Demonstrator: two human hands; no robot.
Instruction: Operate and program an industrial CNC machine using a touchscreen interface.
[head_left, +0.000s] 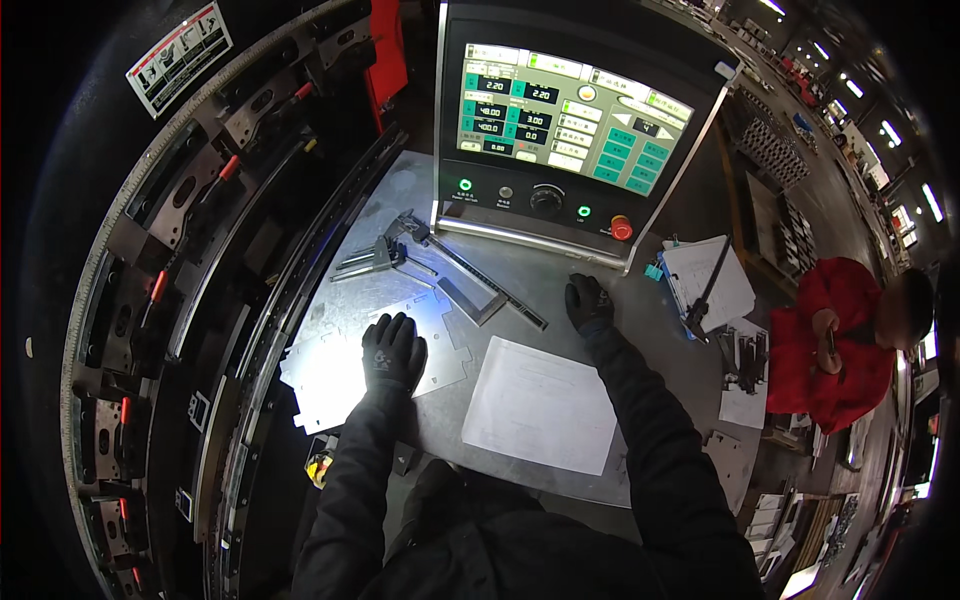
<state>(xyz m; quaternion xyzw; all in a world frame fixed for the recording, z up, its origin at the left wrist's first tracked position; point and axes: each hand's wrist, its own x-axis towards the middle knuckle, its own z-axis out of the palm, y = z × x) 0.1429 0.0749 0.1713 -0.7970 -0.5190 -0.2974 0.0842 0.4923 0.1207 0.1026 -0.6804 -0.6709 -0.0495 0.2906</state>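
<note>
My left hand [393,352], in a dark glove, lies with its fingers stretched forward on a flat sheet-metal plate [440,335] with notched edges. A bright patch of light washes out the plate's left part. My right hand [588,300], gloved alike, rests on the metal table [545,300] below the control panel, its fingers curled in and nothing visible in them. Between the hands lie a caliper [480,272] and a flat metal piece [470,302] beside it. Small dark metal parts [370,260] sit behind the plate. A printed paper sheet [540,405] lies nearer to me.
A lit control panel [575,120] with a red stop button [621,228] stands at the table's back. Along the left runs a large machine with red-handled clamps [160,285]. A clipboard [710,285] lies right; beyond it is a person in red [835,340].
</note>
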